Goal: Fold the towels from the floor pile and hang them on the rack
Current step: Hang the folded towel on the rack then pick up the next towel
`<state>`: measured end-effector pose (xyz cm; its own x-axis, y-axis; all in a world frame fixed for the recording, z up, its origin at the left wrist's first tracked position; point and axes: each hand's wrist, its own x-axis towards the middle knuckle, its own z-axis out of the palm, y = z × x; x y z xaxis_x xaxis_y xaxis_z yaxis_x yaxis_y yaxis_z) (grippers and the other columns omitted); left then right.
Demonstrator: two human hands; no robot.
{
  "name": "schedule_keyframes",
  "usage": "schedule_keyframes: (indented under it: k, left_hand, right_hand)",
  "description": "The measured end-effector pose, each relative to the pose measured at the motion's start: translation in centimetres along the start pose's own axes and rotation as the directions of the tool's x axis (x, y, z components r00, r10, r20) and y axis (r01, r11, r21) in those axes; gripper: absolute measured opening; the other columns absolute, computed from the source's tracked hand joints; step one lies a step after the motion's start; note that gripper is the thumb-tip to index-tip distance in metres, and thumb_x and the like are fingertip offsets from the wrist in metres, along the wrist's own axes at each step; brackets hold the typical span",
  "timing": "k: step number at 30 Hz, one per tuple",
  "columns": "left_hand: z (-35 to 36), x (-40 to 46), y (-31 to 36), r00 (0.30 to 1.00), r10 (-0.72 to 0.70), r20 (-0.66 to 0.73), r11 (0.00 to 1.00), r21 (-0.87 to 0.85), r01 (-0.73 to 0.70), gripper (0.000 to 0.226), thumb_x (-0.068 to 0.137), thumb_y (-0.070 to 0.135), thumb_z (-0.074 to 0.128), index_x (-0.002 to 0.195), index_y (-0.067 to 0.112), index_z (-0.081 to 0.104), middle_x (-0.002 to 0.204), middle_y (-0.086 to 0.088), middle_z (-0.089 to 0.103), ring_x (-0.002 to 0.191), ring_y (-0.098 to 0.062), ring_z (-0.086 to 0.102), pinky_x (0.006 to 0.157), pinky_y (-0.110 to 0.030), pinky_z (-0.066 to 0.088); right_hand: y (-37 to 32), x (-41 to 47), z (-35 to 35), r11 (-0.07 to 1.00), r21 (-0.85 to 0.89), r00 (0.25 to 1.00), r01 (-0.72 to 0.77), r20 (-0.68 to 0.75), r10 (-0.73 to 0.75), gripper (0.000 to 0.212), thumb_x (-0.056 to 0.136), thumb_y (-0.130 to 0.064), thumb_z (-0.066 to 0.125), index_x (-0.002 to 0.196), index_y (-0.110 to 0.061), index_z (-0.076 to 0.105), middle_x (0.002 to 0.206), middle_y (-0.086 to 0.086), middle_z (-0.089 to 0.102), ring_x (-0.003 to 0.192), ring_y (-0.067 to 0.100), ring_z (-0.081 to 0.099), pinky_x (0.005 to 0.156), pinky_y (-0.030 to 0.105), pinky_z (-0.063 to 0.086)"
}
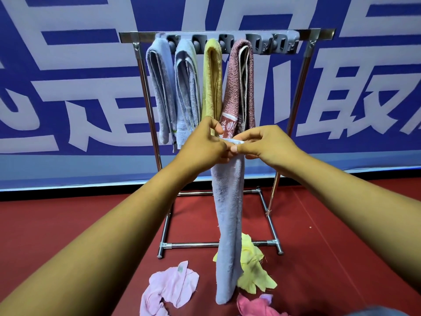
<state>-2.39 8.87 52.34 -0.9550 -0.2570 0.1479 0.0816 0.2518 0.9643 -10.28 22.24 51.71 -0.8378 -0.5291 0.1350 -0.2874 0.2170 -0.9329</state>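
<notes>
Four towels already hang folded on my rack point(227, 35): two pale blue ones point(160, 87) at the left, then a yellow towel point(213, 80), then a mottled pink towel point(241, 83), each caught in the grey clip bar point(273, 45) under the top rail, with free clips to the right of them. So I judge the job a bit past halfway. On the red floor point(79, 224) by the rack's base three pieces wait: a light pink cloth point(168, 286), a crumpled yellow cloth point(252, 265) and a deeper pink cloth point(257, 304) at the bottom edge. The fifth one, a lavender-blue towel point(229, 224), is in my hands in front of the rack; it hangs straight down as a long narrow strip, folded lengthwise, its lower end dangling near the floor pile. My left hand point(202, 142) pinches the top edge from its side, fingers curled in. My right hand point(262, 142) grips the same edge, thumb pressed against the white hem, fingers bent over it. Both hands almost touch each other at the top corner. What is left, as I see it, is hanging this strip and then doing the three on the floor.
</notes>
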Motion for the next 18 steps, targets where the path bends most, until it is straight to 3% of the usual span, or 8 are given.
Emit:
schedule_keyframes:
  k: [4,8,11,13,15,16,18]
  left_hand:
    - [-0.3,-0.2,0.2,0.999,-0.010,0.033,1.000,-0.006,0.010,0.033,0.089,-0.015,0.046,0.093,0.015,0.032,0.094,-0.032,0.063,0.074,-0.025,0.060,0.071,-0.035,0.049]
    - [-0.4,-0.1,0.2,0.999,0.008,0.051,0.999,0.032,-0.010,0.032,0.088,-0.016,0.042,0.094,0.014,0.033,0.093,-0.029,0.064,0.070,-0.023,0.062,0.069,-0.033,0.050]
    - [-0.7,0.1,-0.2,0.999,-0.004,0.044,0.998,0.056,0.001,0.028,0.088,-0.011,0.051,0.097,0.012,0.037,0.093,-0.030,0.065,0.080,-0.026,0.062,0.081,-0.044,0.054]
    - [-1.0,0.3,-1.1,0.999,0.025,0.025,0.988,0.150,-0.029,0.024,0.086,-0.004,0.059,0.095,0.014,0.046,0.089,-0.023,0.067,0.080,-0.023,0.062,0.087,-0.048,0.053]
    - [-1.4,0.6,-2.0,0.994,0.106,0.014,0.931,0.349,-0.104,0.022,0.083,0.004,0.065,0.095,0.019,0.056,0.076,-0.005,0.061,0.069,-0.014,0.057,0.076,-0.036,0.054]
    - [-1.7,0.7,-2.3,0.989,0.146,0.022,0.886,0.441,-0.141,0.022,0.082,0.007,0.068,0.096,0.022,0.060,0.076,0.001,0.056,0.066,-0.009,0.053,0.070,-0.029,0.048]
    - [-2.4,0.8,-3.1,0.980,0.191,0.063,0.816,0.544,-0.194,0.026,0.081,0.011,0.071,0.098,0.030,0.062,0.088,0.000,0.051,0.076,-0.007,0.049,0.074,-0.026,0.039]
  right_hand:
    - [0.1,0.0,-0.2,1.000,0.012,1.000,0.020,-0.007,-0.020,0.024,0.079,-0.005,0.073,0.103,0.000,0.071,0.081,0.009,0.067,0.057,-0.004,0.060,0.054,0.007,0.045]
    - [0.2,0.1,-0.3,1.000,0.019,1.000,0.019,0.003,-0.019,0.025,0.080,-0.006,0.073,0.103,0.000,0.071,0.086,0.014,0.068,0.068,0.008,0.060,0.056,0.010,0.047]
    - [0.4,0.3,-0.4,1.000,0.013,1.000,0.026,0.003,-0.026,0.022,0.081,-0.004,0.072,0.103,-0.001,0.071,0.091,0.019,0.070,0.074,0.013,0.059,0.062,0.013,0.052]
    - [0.6,0.4,-0.5,0.999,-0.002,0.999,0.032,0.007,-0.032,0.021,0.082,0.001,0.069,0.104,0.000,0.070,0.095,0.022,0.070,0.075,0.014,0.061,0.066,0.016,0.054]
    - [0.8,0.3,-0.6,0.999,-0.015,0.999,0.038,0.019,-0.038,0.021,0.083,0.004,0.066,0.104,0.001,0.070,0.096,0.021,0.071,0.076,0.015,0.064,0.068,0.017,0.055]
    - [0.9,0.3,-0.6,0.999,-0.016,0.999,0.043,0.024,-0.042,0.021,0.084,0.005,0.065,0.103,0.001,0.070,0.096,0.021,0.071,0.076,0.015,0.065,0.068,0.017,0.055]
    - [1.0,0.3,-0.7,0.999,-0.010,0.998,0.051,0.028,-0.051,0.021,0.085,0.006,0.064,0.104,0.002,0.069,0.096,0.021,0.071,0.076,0.015,0.065,0.067,0.017,0.055]
